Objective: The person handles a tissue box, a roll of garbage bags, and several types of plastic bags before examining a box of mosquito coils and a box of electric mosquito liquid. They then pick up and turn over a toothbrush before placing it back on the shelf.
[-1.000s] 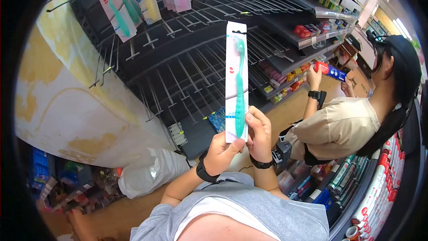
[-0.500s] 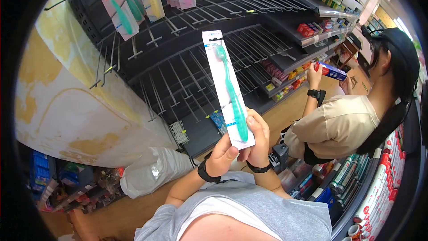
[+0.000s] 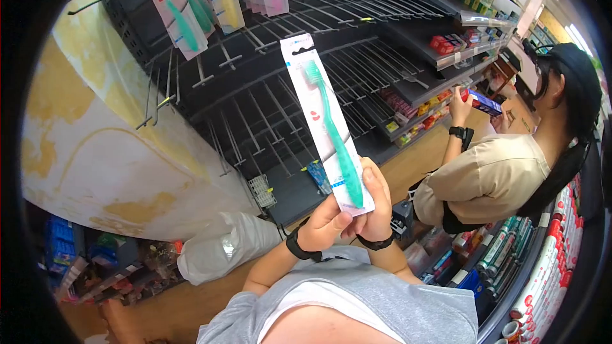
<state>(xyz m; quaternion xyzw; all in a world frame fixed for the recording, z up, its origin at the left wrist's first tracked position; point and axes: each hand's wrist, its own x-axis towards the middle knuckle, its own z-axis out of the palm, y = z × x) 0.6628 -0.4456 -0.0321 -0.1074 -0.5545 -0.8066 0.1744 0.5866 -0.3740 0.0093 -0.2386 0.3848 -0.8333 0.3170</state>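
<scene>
A packaged green toothbrush [image 3: 336, 134] is held up in front of me, its bristle end at the top and its pack tilted slightly to the left. My right hand [image 3: 376, 196] is closed on the pack's lower right edge. At the lower left of the pack, my left hand [image 3: 324, 224] is also closed on it, the thumb near the bottom corner. Some fingers of both hands are hidden behind the pack. Behind it stands a dark rack with long metal hooks [image 3: 274, 105].
More packaged toothbrushes [image 3: 172, 9] hang at the upper left. A co-worker [image 3: 491, 172] at the right holds a blue and red box [image 3: 486, 103]. A white plastic bag [image 3: 223, 248] lies on the floor by the column [image 3: 127, 146]. Tubes [image 3: 500, 248] fill the right shelf.
The toothbrush pack's top has tipped a little left and its printed front shows more clearly. The surroundings have shifted slightly rightward in view. Both hands keep their hold.
</scene>
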